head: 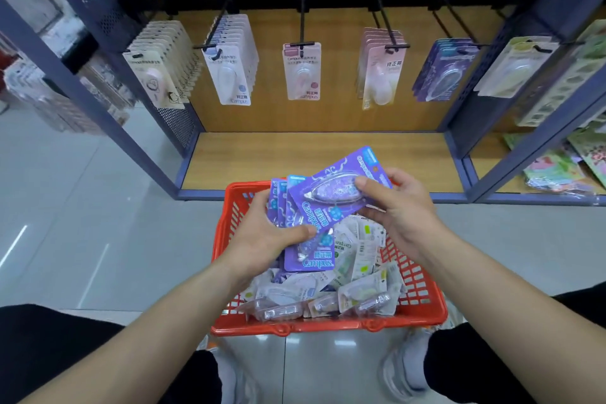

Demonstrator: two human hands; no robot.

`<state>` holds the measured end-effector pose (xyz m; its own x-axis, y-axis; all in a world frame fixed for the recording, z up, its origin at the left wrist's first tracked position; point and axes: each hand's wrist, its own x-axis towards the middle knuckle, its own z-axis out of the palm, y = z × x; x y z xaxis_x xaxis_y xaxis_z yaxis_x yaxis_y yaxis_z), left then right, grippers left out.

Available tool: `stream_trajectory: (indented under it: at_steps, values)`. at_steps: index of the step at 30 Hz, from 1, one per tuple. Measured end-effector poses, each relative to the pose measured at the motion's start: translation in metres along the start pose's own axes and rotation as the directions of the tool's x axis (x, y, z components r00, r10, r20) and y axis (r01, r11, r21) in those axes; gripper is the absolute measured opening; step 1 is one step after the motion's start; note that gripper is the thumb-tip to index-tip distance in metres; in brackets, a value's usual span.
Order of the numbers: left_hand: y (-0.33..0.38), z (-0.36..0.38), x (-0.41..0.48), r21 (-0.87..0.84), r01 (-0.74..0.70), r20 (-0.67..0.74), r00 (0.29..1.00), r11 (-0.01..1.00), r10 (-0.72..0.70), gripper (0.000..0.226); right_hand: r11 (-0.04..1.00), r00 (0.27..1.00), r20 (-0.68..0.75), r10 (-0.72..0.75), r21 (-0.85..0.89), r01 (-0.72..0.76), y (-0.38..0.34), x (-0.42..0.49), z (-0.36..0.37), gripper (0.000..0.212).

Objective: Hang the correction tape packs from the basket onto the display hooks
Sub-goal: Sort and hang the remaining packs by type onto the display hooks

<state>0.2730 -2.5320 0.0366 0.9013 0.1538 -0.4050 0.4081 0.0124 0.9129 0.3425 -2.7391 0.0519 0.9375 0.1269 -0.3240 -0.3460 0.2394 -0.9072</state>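
A red plastic basket on the floor holds several loose correction tape packs. My left hand grips a fanned stack of purple packs above the basket. My right hand pinches the top purple pack at its right end, tilted over the stack. Ahead, a black rail carries display hooks with hanging packs: beige, white, pink and a purple group toward the right.
A wooden bottom shelf lies just behind the basket, framed by blue posts. Green packs hang in the bay to the right. My knees and shoes sit at the frame's bottom on the grey tiled floor.
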Motion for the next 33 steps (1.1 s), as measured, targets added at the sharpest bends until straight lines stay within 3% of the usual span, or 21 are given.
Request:
stream_trajectory:
  at_steps: [4,9,15,17,23,28,33]
  values:
    - [0.001,0.002,0.006,-0.022,-0.011,-0.058,0.998,1.000,0.010,0.063,0.999,0.998,-0.057,-0.032,0.006,0.032,0.005,0.000,0.015,0.021]
    - [0.005,-0.001,0.012,-0.033,-0.014,-0.056,0.998,0.999,0.012,0.064,0.992,0.995,0.031,-0.097,-0.074,0.099,0.005,0.004,0.028,0.052]
    - [0.027,-0.020,0.018,-0.071,-0.053,-0.118,0.992,0.996,0.045,0.062,0.980,0.984,0.013,-0.175,-0.090,0.176,-0.020,0.022,0.023,0.069]
    - [0.038,-0.029,0.020,-0.085,-0.079,-0.152,0.986,0.993,0.066,0.070,0.969,0.981,0.026,-0.193,-0.149,0.195,-0.028,0.025,0.022,0.063]
    - [0.089,-0.051,0.016,-0.095,-0.229,-0.215,0.955,0.969,0.205,0.072,0.967,0.973,0.129,-0.191,-0.143,0.209,-0.055,0.018,0.050,0.017]
    - [0.126,-0.064,0.014,-0.114,-0.322,-0.208,0.933,0.940,0.294,0.067,0.948,0.963,0.086,-0.256,-0.173,0.267,-0.073,0.022,0.098,0.009]
    - [0.133,-0.074,0.021,-0.107,-0.382,-0.234,0.907,0.918,0.350,0.066,0.941,0.956,0.198,-0.217,-0.220,0.259,-0.085,0.020,0.134,0.014]
